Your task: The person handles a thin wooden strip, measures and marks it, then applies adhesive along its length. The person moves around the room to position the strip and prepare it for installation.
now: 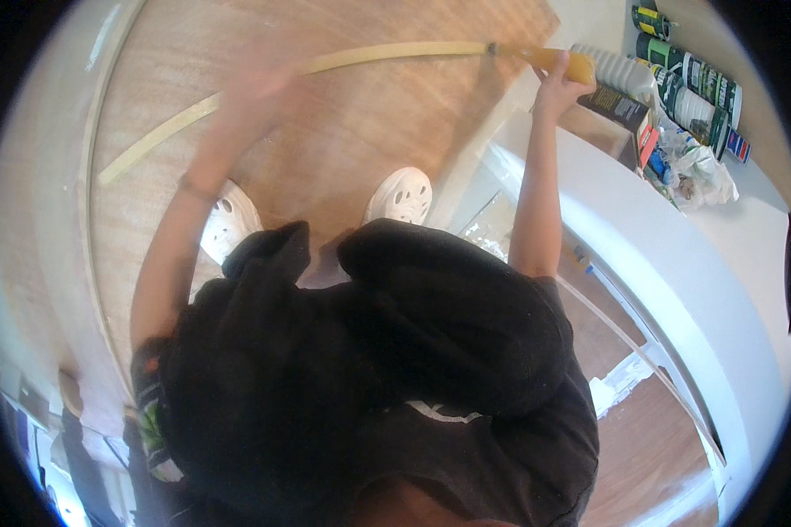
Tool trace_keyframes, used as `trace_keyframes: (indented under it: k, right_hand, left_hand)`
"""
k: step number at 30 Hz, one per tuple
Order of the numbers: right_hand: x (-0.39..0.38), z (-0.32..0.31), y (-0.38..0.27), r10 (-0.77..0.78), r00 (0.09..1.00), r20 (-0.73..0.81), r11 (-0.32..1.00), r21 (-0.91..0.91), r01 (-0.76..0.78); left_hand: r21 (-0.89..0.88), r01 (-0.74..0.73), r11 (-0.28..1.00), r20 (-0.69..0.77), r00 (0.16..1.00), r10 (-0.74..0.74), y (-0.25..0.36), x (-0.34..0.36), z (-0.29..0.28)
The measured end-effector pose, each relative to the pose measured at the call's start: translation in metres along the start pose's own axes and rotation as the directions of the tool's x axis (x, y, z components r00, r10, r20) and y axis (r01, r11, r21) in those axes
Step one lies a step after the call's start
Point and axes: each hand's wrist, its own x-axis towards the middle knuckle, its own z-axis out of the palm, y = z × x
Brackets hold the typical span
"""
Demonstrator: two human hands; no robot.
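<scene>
A long, narrow pale-yellow strip (395,50) lies across a wood-grained surface in front of me, curving down toward the left in this wide view. My left hand (264,92) is over the strip's left part, smeared by motion, so its fingers and any hold do not show. At the strip's right end, my right hand (558,88) is closed around an amber tapered bottle (578,68). The bottle's narrow dark tip points left and meets or overlaps the strip's end; whether they touch I cannot tell.
White clogs (400,195) on my feet stand close below the strip. At the right are a pale ribbed bottle (620,70), a dark box (615,105), several green-and-black cans (694,75) and a crumpled plastic bag (703,176). A pale curved ledge (642,220) runs beside my right arm.
</scene>
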Motion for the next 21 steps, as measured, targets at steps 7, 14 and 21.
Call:
trace_keyframes:
  k: [7, 14, 21]
  right_hand:
    - [-0.002, 0.009, -0.006, -0.098, 0.993, 0.063, 0.981, -0.163, 0.107]
    - [-0.030, 0.032, -0.027, -0.196, 0.971, 0.138, 0.930, -0.287, 0.229]
    - [-0.044, 0.027, -0.021, -0.241, 0.950, 0.201, 0.818, -0.485, 0.310]
  left_hand:
    - [0.114, -0.312, 0.943, 0.291, 0.918, 0.269, 0.036, 0.072, 0.118]
    - [0.248, -0.349, 0.903, 0.382, 0.892, 0.240, 0.045, 0.066, 0.130]
    - [0.216, -0.325, 0.921, 0.442, 0.873, 0.205, 0.044, 0.066, 0.131]
